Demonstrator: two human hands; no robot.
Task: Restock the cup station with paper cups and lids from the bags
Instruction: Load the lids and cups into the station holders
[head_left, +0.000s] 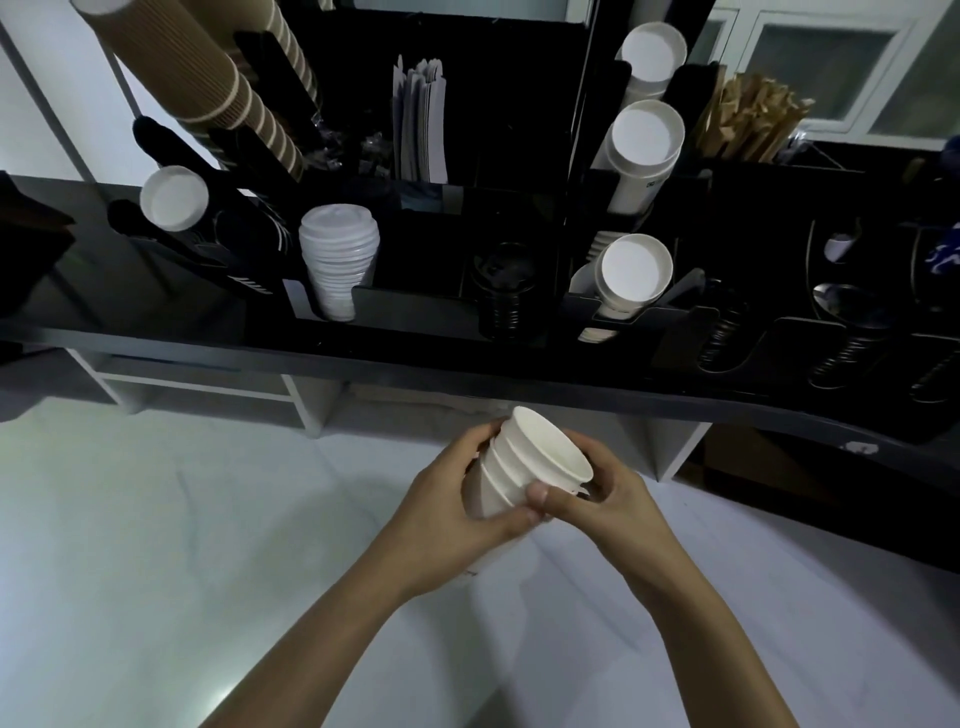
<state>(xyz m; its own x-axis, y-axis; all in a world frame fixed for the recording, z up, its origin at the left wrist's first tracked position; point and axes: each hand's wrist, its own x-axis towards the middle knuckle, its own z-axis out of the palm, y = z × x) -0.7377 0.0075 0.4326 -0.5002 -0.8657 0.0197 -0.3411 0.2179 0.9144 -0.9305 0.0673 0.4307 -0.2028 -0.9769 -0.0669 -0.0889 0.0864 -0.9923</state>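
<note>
Both hands hold a short stack of white paper cups (524, 462) in front of the body, below the near edge of the black counter (363, 353). The left hand (457, 493) wraps its fingers round the lower, narrower end of the stack, thumb at the near side. The right hand (597, 499) grips the rim end, thumb pressed on the side of the topmost cup, fingers curled behind it. The stack tilts, its open mouth facing up and to the right.

On the counter stands a black cup organiser (415, 301). In its near left slot sits a stack of white lids (338, 254); a stack of black lids (501, 291) is to the right of it. Further right, three stacks of white cups (636, 267) lean toward the camera, bottoms showing. At far left, stacks of brown ribbed cups (208, 67) lean out likewise.
</note>
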